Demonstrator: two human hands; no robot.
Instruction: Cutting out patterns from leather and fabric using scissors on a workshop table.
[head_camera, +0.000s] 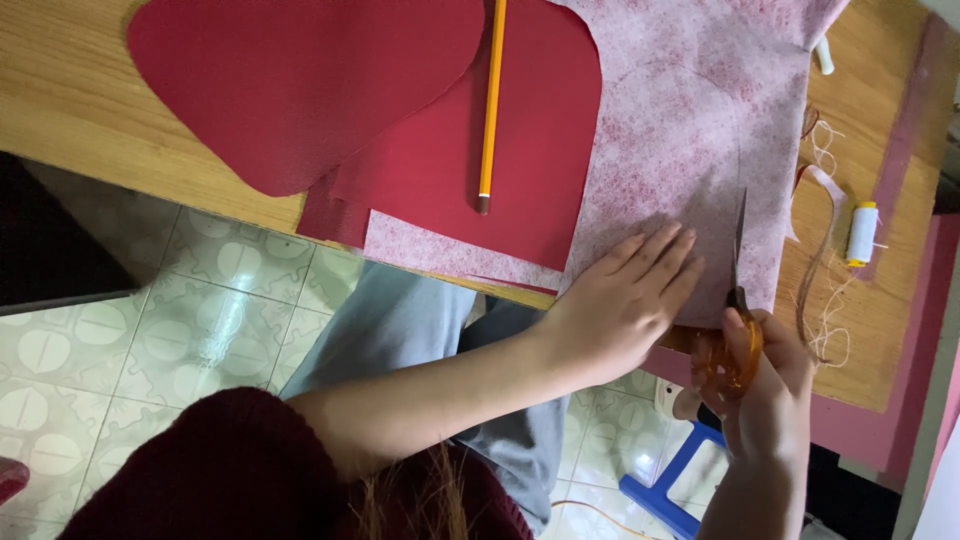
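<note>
My left hand (622, 300) lies flat, fingers spread, on a pale pink mottled sheet of material (690, 130) at the near edge of a wooden table (70, 90). My right hand (765, 385) grips orange-handled scissors (738, 300), whose blades point away from me and cut into the sheet just right of my left fingers. A red sheet (480, 150) lies left of it, partly over the pale one, with a rounded red cut-out piece (290, 80) on top. A yellow pencil (491, 100) rests on the red sheet.
A white thread spool (862, 232) and loose threads and offcut strips (825, 270) lie on the table's right side. Below the table edge are my knees in grey trousers, a patterned tiled floor (120, 340) and a blue stool (670, 490).
</note>
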